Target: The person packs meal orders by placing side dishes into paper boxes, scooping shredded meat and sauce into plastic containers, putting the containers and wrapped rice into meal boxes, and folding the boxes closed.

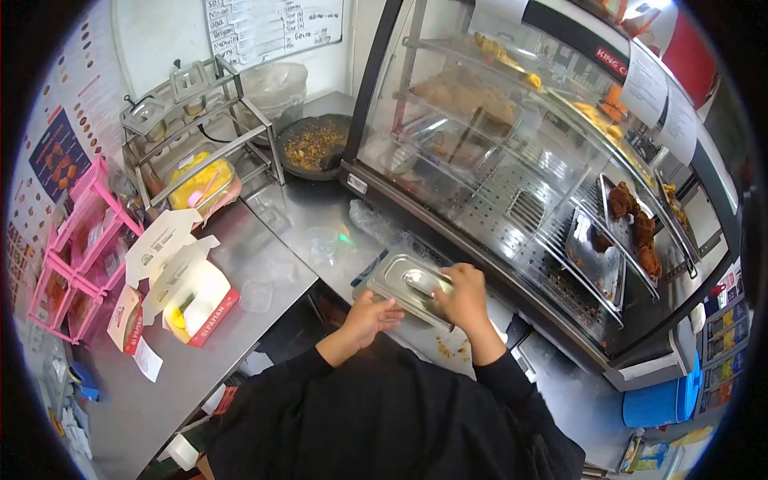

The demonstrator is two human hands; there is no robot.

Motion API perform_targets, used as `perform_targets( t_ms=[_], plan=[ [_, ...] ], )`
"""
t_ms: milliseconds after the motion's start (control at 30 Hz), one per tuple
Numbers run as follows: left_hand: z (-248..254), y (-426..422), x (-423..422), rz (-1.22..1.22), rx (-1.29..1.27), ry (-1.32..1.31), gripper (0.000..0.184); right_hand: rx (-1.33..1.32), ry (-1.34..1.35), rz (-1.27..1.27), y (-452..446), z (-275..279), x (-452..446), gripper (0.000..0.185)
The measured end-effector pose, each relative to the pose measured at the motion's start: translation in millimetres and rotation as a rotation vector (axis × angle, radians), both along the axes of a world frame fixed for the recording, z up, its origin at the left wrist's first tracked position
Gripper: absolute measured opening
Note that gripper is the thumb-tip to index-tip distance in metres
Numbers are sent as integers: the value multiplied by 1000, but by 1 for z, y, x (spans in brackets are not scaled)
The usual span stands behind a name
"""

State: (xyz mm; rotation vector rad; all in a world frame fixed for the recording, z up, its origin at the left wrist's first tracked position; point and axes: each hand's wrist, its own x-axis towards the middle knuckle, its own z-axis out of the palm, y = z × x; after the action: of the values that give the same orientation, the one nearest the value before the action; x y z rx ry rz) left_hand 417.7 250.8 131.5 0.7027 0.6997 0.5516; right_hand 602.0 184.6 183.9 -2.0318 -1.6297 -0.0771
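Note:
A rectangular steel food pan with a steel lid (400, 276) is tilted in front of me, above the counter by the display cabinet. My right hand (468, 298) is closed at the lid's handle, fingers over its right part. At the pan's near left side is my left hand (368, 320), its thumb by the rim and its fingers along the side; the exact contact is partly hidden. What the pan holds is under the lid. Crumbs (450, 349) lie on the surface just below it.
A glass display cabinet (480, 152) holds fried chicken (636, 224) on racks at right. Left, two open food boxes (210, 308) stand on the steel counter (160, 400), beside a pink rack (88, 248). Behind are a metal frame (240, 132) and a dark bowl of crumbs (310, 148).

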Motion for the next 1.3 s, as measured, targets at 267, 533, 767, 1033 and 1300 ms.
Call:
perform_targets(
  t_ms=[267,533,767,1033,1300],
  plan=[
    [-2,13,2,-33,59,-65,44,-469,-156,142,43,9,-15,22],
    [9,25,16,-27,106,53,53,-463,-10,280,50,6,-1,31],
    [10,22,9,11,7,4,53,-454,174,146,38,33,7,32],
    [-8,46,-10,-80,23,-49,53,29,1512,-156,-64,-32,54,27],
    [-18,71,-13,-76,155,129,47,153,1842,-354,-75,-116,71,31]
  ],
)
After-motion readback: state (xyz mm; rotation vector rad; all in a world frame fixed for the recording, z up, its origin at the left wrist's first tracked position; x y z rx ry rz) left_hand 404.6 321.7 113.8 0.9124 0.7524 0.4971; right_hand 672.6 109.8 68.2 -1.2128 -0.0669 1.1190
